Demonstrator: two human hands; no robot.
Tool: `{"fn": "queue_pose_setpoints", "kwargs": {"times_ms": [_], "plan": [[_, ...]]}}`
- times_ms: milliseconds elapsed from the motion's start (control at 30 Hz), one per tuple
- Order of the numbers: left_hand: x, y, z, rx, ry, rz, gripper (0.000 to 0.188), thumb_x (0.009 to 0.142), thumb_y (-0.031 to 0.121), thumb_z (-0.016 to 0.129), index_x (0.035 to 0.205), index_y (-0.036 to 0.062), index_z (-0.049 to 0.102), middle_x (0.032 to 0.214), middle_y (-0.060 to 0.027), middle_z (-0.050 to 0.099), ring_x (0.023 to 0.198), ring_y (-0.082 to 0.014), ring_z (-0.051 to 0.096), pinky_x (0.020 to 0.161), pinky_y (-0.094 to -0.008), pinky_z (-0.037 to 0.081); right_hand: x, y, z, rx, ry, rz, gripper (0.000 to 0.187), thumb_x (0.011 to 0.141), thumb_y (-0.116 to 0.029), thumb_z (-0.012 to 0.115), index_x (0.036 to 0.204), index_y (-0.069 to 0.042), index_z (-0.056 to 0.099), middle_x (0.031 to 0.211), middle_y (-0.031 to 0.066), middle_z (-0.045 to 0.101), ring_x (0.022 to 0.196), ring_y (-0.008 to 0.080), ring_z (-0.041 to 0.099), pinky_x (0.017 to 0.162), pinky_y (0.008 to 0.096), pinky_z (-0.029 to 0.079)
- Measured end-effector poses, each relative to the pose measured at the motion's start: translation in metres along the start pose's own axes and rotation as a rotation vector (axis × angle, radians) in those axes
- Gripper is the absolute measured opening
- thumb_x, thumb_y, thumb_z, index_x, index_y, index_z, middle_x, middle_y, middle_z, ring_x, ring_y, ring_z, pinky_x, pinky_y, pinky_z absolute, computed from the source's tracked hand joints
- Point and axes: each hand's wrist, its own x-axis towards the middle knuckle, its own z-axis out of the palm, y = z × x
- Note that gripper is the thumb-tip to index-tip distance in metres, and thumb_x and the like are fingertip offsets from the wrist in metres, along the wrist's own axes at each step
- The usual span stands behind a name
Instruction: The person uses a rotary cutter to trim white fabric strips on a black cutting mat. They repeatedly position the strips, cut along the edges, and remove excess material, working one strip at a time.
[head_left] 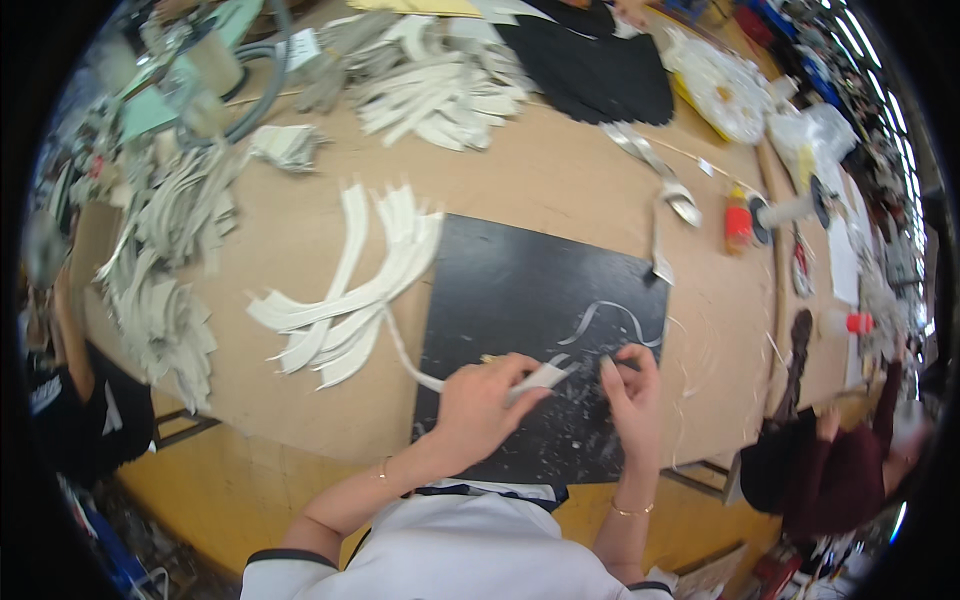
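My left hand [478,408] pinches a white strap-like strip [543,378] over the black mat [480,270]. The strip's split end points toward my right hand, and its tail runs left off the mat. Just right of that end, my right hand [634,395] is closed with thumb and fingertips together; what it holds, if anything, is too small to make out. A thin white offcut [612,306] lies curled on the mat beyond my hands. Left of the mat, several white strips [345,310] lie crossed in a loose pile.
More pale strips [440,100] are heaped at the back, others [165,270] along the left. Black fabric pieces [590,70] lie at the far side. To the right are a red-and-yellow bottle [738,218], a spool [795,210] and a tape roll [680,200]. Co-workers sit at both sides.
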Motion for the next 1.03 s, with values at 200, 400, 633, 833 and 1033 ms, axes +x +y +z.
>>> {"fn": "queue_pose_setpoints", "kwargs": {"times_ms": [200, 400, 633, 833, 1033], "plan": [[-0.011, 0.014, -0.005, -0.088, 0.09, 0.217, 0.033, 0.08, 0.026, 0.079, 0.106, 0.009, 0.069, 0.082, -0.0045, 0.07, 0.068, -0.0201, 0.066, 0.062, -0.0324, 0.049, -0.018, -0.014, 0.027, 0.031, -0.117, -0.108, 0.01, 0.084, -0.005, 0.072, 0.085, -0.001, 0.064, 0.07, -0.0073, 0.051, 0.06, 0.0012, 0.039, 0.051, 0.0207, 0.028], [-0.029, 0.0, -0.055, -0.004, 0.106, 0.147, 0.042, 0.084, 0.026, 0.077, 0.121, 0.0099, 0.066, 0.088, -0.007, 0.071, 0.071, -0.0227, 0.064, 0.073, -0.0347, 0.045, -0.004, -0.062, 0.038, -0.068, -0.12, -0.425, 0.015, 0.082, -0.005, 0.073, 0.073, 0.0, 0.062, 0.062, -0.0061, 0.047, 0.057, 0.0013, 0.037, 0.051, 0.0204, 0.026], [-0.067, -0.02, -0.136, 0.082, 0.146, -0.184, 0.043, 0.085, 0.029, 0.075, 0.122, 0.0093, 0.065, 0.098, -0.0098, 0.071, 0.088, -0.0243, 0.068, 0.082, -0.0367, 0.046, 0.062, -0.108, 0.107, -0.159, -0.389, -0.508, 0.022, 0.087, -0.016, 0.074, 0.079, 0.003, 0.066, 0.06, -0.0035, 0.05, 0.058, 0.0026, 0.04, 0.051, 0.0218, 0.031], [-0.059, -0.077, -0.144, 0.581, 0.282, -0.226, 0.059, 0.089, 0.028, 0.07, 0.139, 0.0046, 0.049, 0.144, -0.0176, 0.046, 0.135, -0.0352, 0.041, 0.112, -0.0504, 0.027, 0.122, -0.09, 0.199, -0.61, -0.204, -0.685, 0.027, 0.091, -0.021, 0.069, 0.104, 0.001, 0.067, 0.079, 0.0132, 0.065, 0.072, 0.028, 0.063, 0.067, 0.0393, 0.049], [-0.113, -0.111, -0.123, 0.763, 0.297, -0.276, 0.079, 0.089, 0.039, 0.067, 0.152, 0.0078, 0.032, 0.161, -0.0176, 0.023, 0.148, -0.0408, 0.018, 0.119, -0.0602, 0.005, 0.089, -0.056, 0.184, -0.518, -0.31, -0.56, 0.03, 0.094, -0.024, 0.063, 0.116, -0.004, 0.065, 0.112, 0.0222, 0.062, 0.093, 0.0359, 0.065, 0.082, 0.0469, 0.05]]}}
